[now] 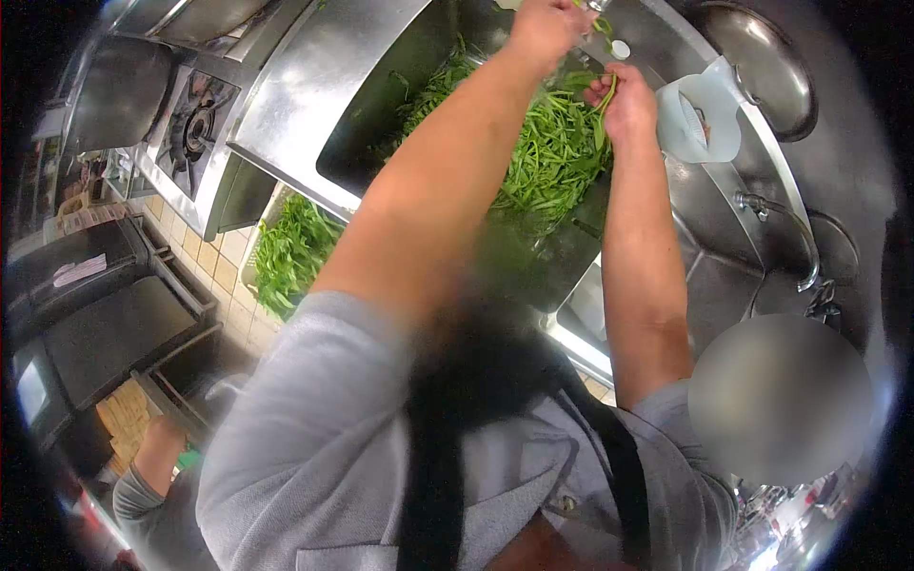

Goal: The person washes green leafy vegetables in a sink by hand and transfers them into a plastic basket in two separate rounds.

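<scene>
My left hand [547, 33] reaches over the far end of the metal sink, its fingers closed on a green vegetable stem [602, 26] beside a small metal fitting. A little nearer and to the right, my right hand [630, 103] pinches a leafy green stalk [610, 88]. Below both hands, a large heap of leafy green vegetables [557, 162] lies in the sink basin [357, 143]. My left forearm hides part of the heap. The stems at the left fingertips are small and partly hidden.
More greens [290, 252] fill a light basket at the left. A stove burner [198, 126] is at the upper left. On the right are a translucent plastic container [700, 114], a faucet [785, 214] and a metal lid [757, 62]. A co-worker's hand [162, 443] shows at lower left.
</scene>
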Available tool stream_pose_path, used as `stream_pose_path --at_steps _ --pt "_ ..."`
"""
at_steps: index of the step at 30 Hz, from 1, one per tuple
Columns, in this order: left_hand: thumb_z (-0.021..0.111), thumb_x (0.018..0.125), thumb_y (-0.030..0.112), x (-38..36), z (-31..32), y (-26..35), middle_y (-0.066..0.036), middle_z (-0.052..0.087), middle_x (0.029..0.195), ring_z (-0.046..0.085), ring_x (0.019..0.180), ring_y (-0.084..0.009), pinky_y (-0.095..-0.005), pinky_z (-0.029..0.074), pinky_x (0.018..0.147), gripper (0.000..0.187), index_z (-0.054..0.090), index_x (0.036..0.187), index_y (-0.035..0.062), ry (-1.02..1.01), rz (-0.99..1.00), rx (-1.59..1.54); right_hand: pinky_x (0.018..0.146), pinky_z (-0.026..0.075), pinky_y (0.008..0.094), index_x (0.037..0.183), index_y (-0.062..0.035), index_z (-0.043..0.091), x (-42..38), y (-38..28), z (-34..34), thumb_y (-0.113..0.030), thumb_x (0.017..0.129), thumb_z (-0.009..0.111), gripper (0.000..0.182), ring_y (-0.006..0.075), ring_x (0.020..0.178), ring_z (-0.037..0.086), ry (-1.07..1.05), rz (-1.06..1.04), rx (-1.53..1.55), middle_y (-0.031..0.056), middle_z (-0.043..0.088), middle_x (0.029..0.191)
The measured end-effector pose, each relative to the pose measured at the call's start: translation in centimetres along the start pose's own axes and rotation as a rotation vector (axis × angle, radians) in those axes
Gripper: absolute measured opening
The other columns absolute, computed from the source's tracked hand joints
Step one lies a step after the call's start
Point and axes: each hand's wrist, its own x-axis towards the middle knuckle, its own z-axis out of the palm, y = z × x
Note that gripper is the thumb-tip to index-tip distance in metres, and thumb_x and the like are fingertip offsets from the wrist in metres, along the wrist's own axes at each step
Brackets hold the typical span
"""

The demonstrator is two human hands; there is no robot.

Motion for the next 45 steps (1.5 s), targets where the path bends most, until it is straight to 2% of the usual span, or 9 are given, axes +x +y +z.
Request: stream_pose_path --at_steps 3,5,9,12,19,29,38,43,45 --pt "0.069 0.080 0.035 -0.7 -1.9 -1.8 -0.012 0.071 0.087 0.066 0.077 -0.0295 -0.0390 0.051 0.073 0.032 0.071 0.094 0.0065 0.135 0.076 0.525 0.066 0.047 0.0310 0.098 -0.0038 0.068 -1.3 -0.1 0.6 -0.019 0.085 0.061 0.022 0.0174 0.072 0.060 -0.064 -0.165 -0.421 0.0066 0.064 0.082" --pt "0.065 0.083 0.043 -5.1 -2.3 -2.1 -0.015 0.062 0.123 0.057 0.114 -0.0330 -0.0486 0.041 0.099 0.050 0.062 0.122 0.0127 -0.181 -0.339 1.376 0.073 0.046 0.0290 0.099 -0.0040 0.067 -1.6 0.3 2.1 -0.020 0.088 0.060 0.021 0.0162 0.082 0.060 -0.134 -0.264 -0.649 0.0054 0.065 0.089" --pt "0.062 0.086 0.048 -13.0 -1.4 0.3 -0.016 0.053 0.137 0.041 0.132 -0.0419 -0.0638 0.019 0.111 0.064 0.049 0.139 0.0143 -0.188 -0.857 1.553 0.069 0.044 0.0250 0.104 -0.0059 0.070 0.2 1.1 3.7 -0.024 0.089 0.062 0.024 0.0095 0.076 0.058 -0.265 -0.512 -0.912 0.0045 0.068 0.087" --pt "0.067 0.085 0.035 -17.2 -5.0 0.0 -0.021 0.054 0.134 0.050 0.125 -0.0387 -0.0453 0.038 0.107 0.059 0.051 0.136 0.0089 -0.010 -0.460 1.129 0.079 0.046 0.0286 0.112 -0.0065 0.064 -0.1 -0.9 5.6 -0.023 0.094 0.059 0.025 0.0113 0.089 0.061 -0.450 -0.213 -0.586 0.0031 0.068 0.100" --pt "0.071 0.082 0.031 -22.0 -6.2 2.6 -0.020 0.057 0.129 0.055 0.119 -0.0361 -0.0414 0.043 0.102 0.059 0.054 0.131 0.0040 0.512 0.294 1.102 0.081 0.049 0.0296 0.119 -0.0071 0.059 -2.5 2.7 9.1 -0.023 0.096 0.057 0.028 0.0145 0.094 0.065 -0.578 -0.041 -0.732 0.0047 0.068 0.103" --pt "0.065 0.088 0.026 -31.7 -10.8 9.8 -0.020 0.069 0.097 0.068 0.090 -0.0329 -0.0412 0.051 0.081 0.034 0.065 0.116 0.0060 0.775 0.185 0.874 0.087 0.052 0.0311 0.124 -0.0007 0.058 -10.3 5.6 14.1 -0.025 0.096 0.059 0.037 0.0169 0.102 0.061 -0.646 -0.048 -0.708 0.0083 0.064 0.112" --pt "0.059 0.092 0.033 -52.1 -26.8 8.7 -0.017 0.067 0.114 0.066 0.100 -0.0305 -0.0405 0.051 0.089 0.049 0.052 0.134 0.0093 1.165 -0.551 0.917 0.082 0.052 0.0307 0.125 -0.0013 0.055 -10.1 8.3 2.7 -0.026 0.095 0.061 0.039 0.0161 0.094 0.061 -0.310 0.206 -0.666 0.0071 0.063 0.107" --pt "0.046 0.089 0.063 -56.4 -30.9 -0.2 -0.010 0.010 0.161 0.011 0.143 -0.0471 -0.0598 0.014 0.113 0.084 0.009 0.154 0.0240 0.617 -1.427 1.360 0.079 0.053 0.0305 0.126 -0.0035 0.055 -10.0 11.0 -1.7 -0.026 0.094 0.063 0.040 0.0172 0.093 0.062 -0.138 0.310 -0.731 0.0077 0.062 0.108" --pt "0.043 0.090 0.064 -56.3 -30.9 -0.3 -0.008 0.004 0.161 0.001 0.144 -0.0484 -0.0671 0.007 0.111 0.081 0.010 0.154 0.0261 0.614 -1.403 1.270 0.080 0.053 0.0320 0.127 -0.0045 0.055 -9.5 11.2 -2.9 -0.026 0.094 0.063 0.040 0.0185 0.093 0.062 -0.117 0.324 -0.735 0.0087 0.062 0.109"
